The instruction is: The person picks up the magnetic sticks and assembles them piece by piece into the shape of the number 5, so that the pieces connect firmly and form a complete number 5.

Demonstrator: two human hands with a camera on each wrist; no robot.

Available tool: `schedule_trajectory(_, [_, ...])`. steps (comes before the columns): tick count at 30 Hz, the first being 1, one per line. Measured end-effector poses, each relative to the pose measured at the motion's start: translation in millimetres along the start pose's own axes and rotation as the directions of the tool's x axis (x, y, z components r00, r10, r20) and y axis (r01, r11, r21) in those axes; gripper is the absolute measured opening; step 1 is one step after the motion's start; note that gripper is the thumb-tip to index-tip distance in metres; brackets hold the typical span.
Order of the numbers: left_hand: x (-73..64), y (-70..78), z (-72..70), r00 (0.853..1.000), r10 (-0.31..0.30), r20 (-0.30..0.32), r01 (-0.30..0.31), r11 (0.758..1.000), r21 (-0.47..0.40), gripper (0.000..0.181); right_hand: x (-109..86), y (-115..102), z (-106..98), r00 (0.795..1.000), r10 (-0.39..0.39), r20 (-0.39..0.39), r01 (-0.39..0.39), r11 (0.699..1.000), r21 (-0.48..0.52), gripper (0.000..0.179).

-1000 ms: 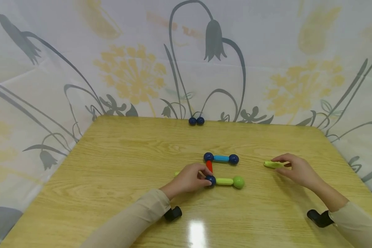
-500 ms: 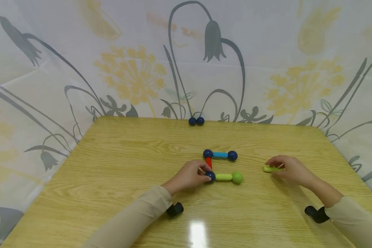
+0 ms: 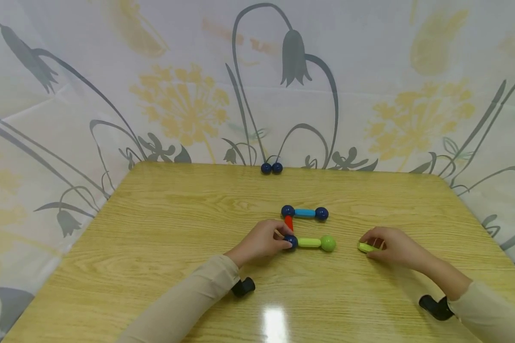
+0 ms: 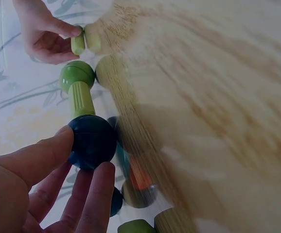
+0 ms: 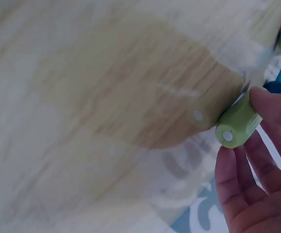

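Note:
My left hand (image 3: pixel 262 243) pinches a dark blue ball (image 3: pixel 290 242) between thumb and fingers. From that ball a light green magnetic stick (image 3: pixel 310 243) runs right to a green ball (image 3: pixel 328 243). Behind it, a red stick (image 3: pixel 288 223) leads to another dark blue ball (image 3: pixel 288 211), joined by a light blue stick (image 3: pixel 304 213) to a further blue ball (image 3: pixel 322 214). Just right of the green ball, with a gap between, my right hand (image 3: pixel 395 247) holds a loose light green magnetic stick (image 5: pixel 237 121). A round metal spot shows in its end.
Two dark blue balls (image 3: pixel 272 168) sit side by side at the table's far edge. Near my left hand, a light green piece (image 4: pixel 135 226) lies on the wooden table (image 3: pixel 189 200). A flower-patterned cloth (image 3: pixel 360 95) hangs behind. Black wrist mounts (image 3: pixel 435 307) stick out below both sleeves.
My right hand has come left and nearer the person with its stick, closer to the green ball. The joined pieces, with my left hand on them, have shifted slightly away from the person.

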State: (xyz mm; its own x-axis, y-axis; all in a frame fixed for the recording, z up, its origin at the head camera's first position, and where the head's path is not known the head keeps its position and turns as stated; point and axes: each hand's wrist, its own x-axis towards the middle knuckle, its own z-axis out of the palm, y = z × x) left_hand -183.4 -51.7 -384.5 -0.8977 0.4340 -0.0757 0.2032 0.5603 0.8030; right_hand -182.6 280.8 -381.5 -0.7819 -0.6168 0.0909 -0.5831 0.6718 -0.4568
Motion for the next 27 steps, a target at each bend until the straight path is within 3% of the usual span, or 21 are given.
schedule_trajectory(7, [-0.8, 1.4, 0.0, 1.0, -0.012, -0.007, 0.012, 1.0, 0.008, 0.014, 4.4, -19, 7, 0.997, 0.056, 0.044, -0.061, 0.99, 0.127, 0.034])
schedule_trajectory(14, [0.2, 1.9, -0.7, 1.0, -0.012, -0.006, 0.012, 1.0, 0.009, 0.016, 11.2, -38, 16, 0.983, 0.144, 0.114, -0.173, 0.935, 0.308, 0.051])
schedule_trajectory(19, [0.3, 0.6, -0.9, 1.0, -0.011, -0.005, 0.011, 1.0, 0.008, 0.016, 19.7, -46, 23, 0.961, 0.196, 0.195, -0.265, 0.856, 0.443, 0.066])
schedule_trajectory(24, [-0.8, 1.0, -0.9, 1.0, -0.007, -0.005, 0.007, 1.0, 0.006, 0.016, 28.2, -50, 31, 0.942, 0.203, 0.268, -0.327, 0.736, 0.592, 0.078])
schedule_trajectory(27, [-0.8, 0.8, -0.9, 1.0, 0.001, -0.009, -0.001, 1.0, 0.008, 0.016, 31.7, -51, 34, 0.939, 0.196, 0.282, -0.336, 0.7, 0.63, 0.08])
